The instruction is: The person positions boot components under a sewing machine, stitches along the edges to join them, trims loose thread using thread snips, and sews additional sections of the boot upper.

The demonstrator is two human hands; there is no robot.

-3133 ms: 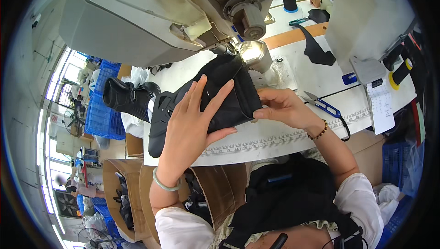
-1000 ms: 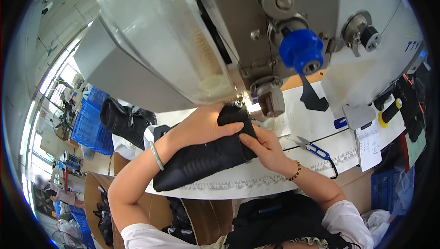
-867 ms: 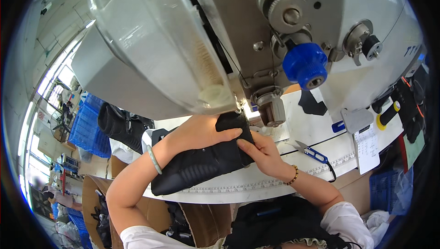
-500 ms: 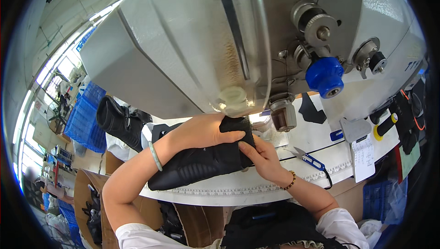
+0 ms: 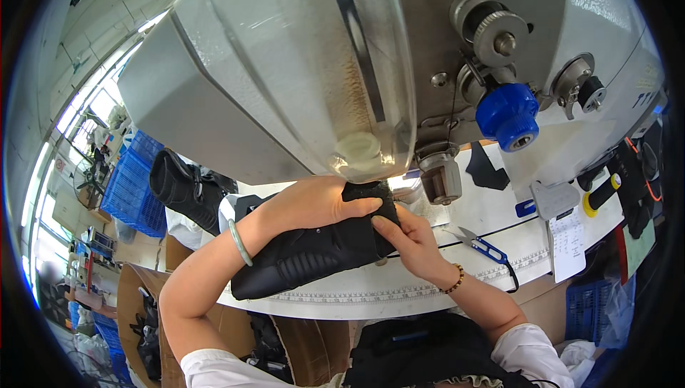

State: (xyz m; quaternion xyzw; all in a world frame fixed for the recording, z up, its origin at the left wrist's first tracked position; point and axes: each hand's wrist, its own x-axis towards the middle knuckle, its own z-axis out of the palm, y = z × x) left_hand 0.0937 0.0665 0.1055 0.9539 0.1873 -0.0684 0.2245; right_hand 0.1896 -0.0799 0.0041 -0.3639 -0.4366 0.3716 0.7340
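A black boot upper (image 5: 303, 258) with a ribbed panel lies slantwise under the head of a sewing machine (image 5: 285, 81). My left hand (image 5: 330, 206) reaches across its top, the thumb pressed on the dark fuzzy edge and the other fingers hidden behind the material. From the right, my right hand (image 5: 415, 244) pinches the same edge between thumb and fingers, close to the left thumb. The machine's head covers whatever part of the work lies beneath it, and I cannot see the needle.
Blue-handled thread snips (image 5: 486, 248) lie on the white table (image 5: 457, 284) right of my right hand. Farther right are a paper sheet (image 5: 568, 245) and a yellow-ended black spool (image 5: 601, 195). Black boots (image 5: 187, 189) stand at the left, near blue crates (image 5: 135, 181). A cardboard box (image 5: 143, 281) sits below.
Both hands keep their hold on the boot upper and have barely shifted. The view of the machine has tilted slightly.
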